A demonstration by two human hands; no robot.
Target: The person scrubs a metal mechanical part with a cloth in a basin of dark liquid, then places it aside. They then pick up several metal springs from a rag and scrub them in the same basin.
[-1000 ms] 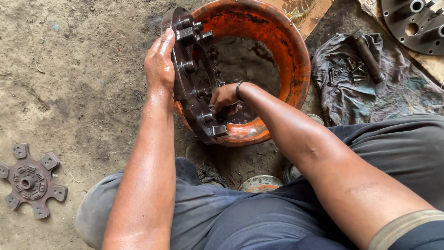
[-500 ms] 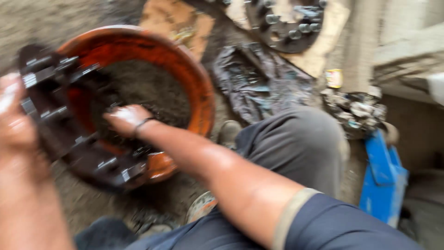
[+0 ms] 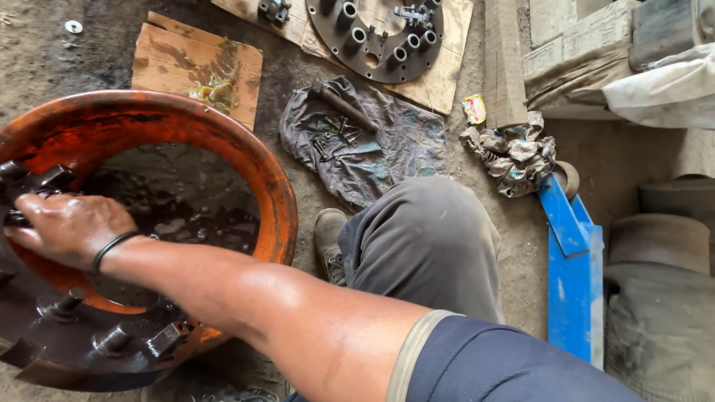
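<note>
The view swings right, so the basin (image 3: 275, 193) and the plate (image 3: 89, 350) now sit at the left edge, with a blue stand (image 3: 573, 275) newly in sight. The left hand drops out of view. The right hand (image 3: 67, 227) now rests across the plate's upper edge.

Informal mechanical repair workshop, ground level. Evidence: bare dirt floor (image 3: 633, 160); oily rag (image 3: 372, 152) holding loose bolts (image 3: 331, 134); studded steel plate (image 3: 376, 33) on scrap boards (image 3: 197, 67); greasy orange basin (image 3: 275, 186); blue metal bracket (image 3: 573, 275).
</note>
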